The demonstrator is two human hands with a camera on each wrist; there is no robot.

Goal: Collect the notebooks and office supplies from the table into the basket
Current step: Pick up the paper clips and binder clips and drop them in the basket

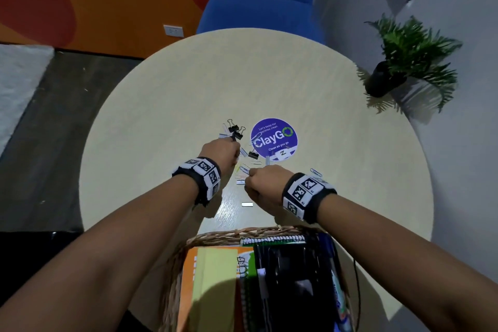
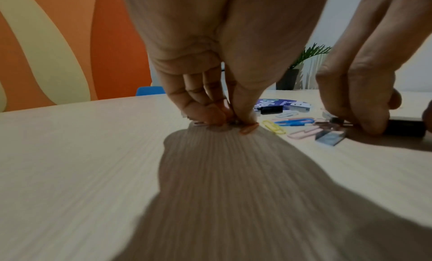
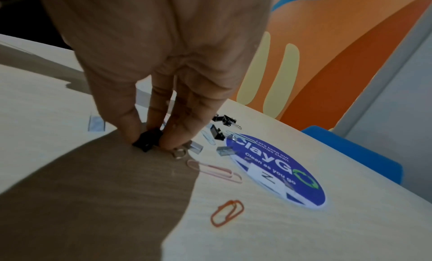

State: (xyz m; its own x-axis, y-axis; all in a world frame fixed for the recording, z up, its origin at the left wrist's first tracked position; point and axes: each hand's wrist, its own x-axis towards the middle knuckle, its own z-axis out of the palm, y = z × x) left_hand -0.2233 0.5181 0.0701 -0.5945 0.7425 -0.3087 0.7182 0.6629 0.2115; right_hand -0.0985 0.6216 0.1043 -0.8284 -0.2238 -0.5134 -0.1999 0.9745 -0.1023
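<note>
Clips and staples lie scattered at the middle of my round table point(image 1: 336, 121), most of them at about 8 o'clock from the purple sticker point(image 1: 274, 139). My right hand point(image 3: 149, 76) has thumb and fingers clamped on a small black binder clip point(image 3: 147, 138) that sits on the tabletop; its wire handle point(image 3: 178, 152) pokes out just beside my fingertips. My left hand point(image 2: 210, 61) has its fingertips point(image 2: 214, 117) bunched together and pressed down on the wood, pinching at something small; what it is I cannot tell through the blur. Between the two hands lie a yellow paper clip point(image 2: 274, 127), a blue one point(image 2: 295, 121) and a pink one point(image 2: 302, 133), all flat, with a shiny staple strip point(image 2: 329, 137) just beside the pink one. More black binder clips point(image 1: 235, 131) cluster at 12 o'clock from my left hand, handles sticking up. An orange paper clip point(image 3: 228, 213) lies alone at 5 o'clock from my right hand. At 6 o'clock, on the table's near edge, stands the woven basket point(image 1: 231, 234), already holding spiral notebooks point(image 1: 213, 275), orange, yellow-green and black, stacked flat
</note>
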